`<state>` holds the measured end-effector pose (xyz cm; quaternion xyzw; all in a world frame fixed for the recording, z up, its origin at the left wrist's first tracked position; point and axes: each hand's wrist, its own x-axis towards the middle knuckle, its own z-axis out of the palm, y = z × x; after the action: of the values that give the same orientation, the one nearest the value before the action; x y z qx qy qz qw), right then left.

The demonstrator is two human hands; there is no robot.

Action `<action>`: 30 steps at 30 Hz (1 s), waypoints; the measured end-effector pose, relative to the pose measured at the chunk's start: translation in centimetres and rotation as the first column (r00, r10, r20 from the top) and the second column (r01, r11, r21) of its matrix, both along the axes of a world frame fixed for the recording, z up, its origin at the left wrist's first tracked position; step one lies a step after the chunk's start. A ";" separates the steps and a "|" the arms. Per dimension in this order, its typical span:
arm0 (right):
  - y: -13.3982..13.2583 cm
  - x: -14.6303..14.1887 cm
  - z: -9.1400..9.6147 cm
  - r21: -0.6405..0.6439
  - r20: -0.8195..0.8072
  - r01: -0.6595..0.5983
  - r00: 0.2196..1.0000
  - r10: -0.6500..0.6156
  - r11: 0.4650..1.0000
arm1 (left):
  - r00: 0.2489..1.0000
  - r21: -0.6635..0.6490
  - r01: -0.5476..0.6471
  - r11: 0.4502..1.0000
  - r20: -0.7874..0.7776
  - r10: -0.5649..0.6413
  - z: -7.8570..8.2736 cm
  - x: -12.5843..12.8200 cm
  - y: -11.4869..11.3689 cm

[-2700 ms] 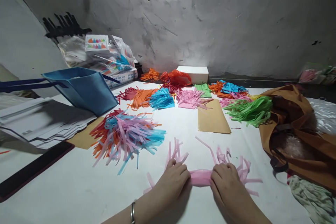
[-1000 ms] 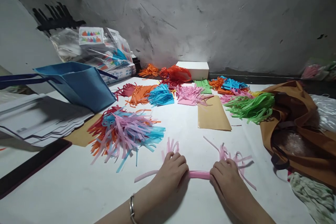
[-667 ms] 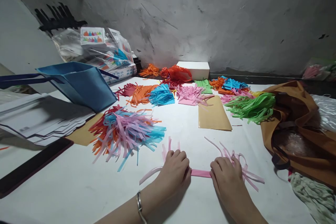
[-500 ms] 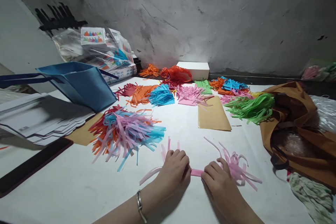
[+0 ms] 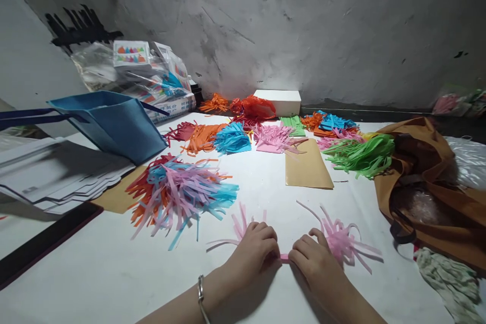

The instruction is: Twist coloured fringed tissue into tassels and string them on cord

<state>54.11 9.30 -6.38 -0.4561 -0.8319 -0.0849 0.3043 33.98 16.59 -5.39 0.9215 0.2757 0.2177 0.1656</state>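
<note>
Left hand (image 5: 252,253) and right hand (image 5: 315,258) have fingers (image 5: 298,253) closed on a rolled pink fringed-paper strip (image 5: 284,257); white desk (image 5: 261,187) stretches ahead to a tan paper sheet (image 5: 308,169).

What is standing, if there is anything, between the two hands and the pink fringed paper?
Nothing visible: the left hand and the right hand both hold the pink fringed paper directly. The nearest pile, the mixed-colour tassels, lies ahead and to the left, apart from it.

Right hand (image 5: 315,262) nearer left hand (image 5: 253,252), pink band (image 5: 284,257) thinner
</note>
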 end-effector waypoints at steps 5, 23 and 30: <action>-0.9 2.0 0.0 -0.089 -0.084 0.007 0.996 -0.015 0.996 | 0.999 -0.082 -0.008 0.997 -0.032 0.005 0.3 -0.5 -0.1; -1.2 0.6 -0.4 -0.095 -0.001 0.214 0.977 -0.215 0.972 | 0.986 0.273 0.055 0.960 -0.164 -0.010 -0.4 1.0 -0.8; -1.0 0.2 0.0 -0.035 0.024 0.123 0.992 -0.122 0.992 | 0.986 0.364 0.073 0.928 -0.167 -0.012 -2.1 1.7 0.0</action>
<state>54.35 8.30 -6.42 -0.5108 -0.8071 -0.0930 0.2812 35.71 16.60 -7.46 0.9565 0.2225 0.1865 -0.0289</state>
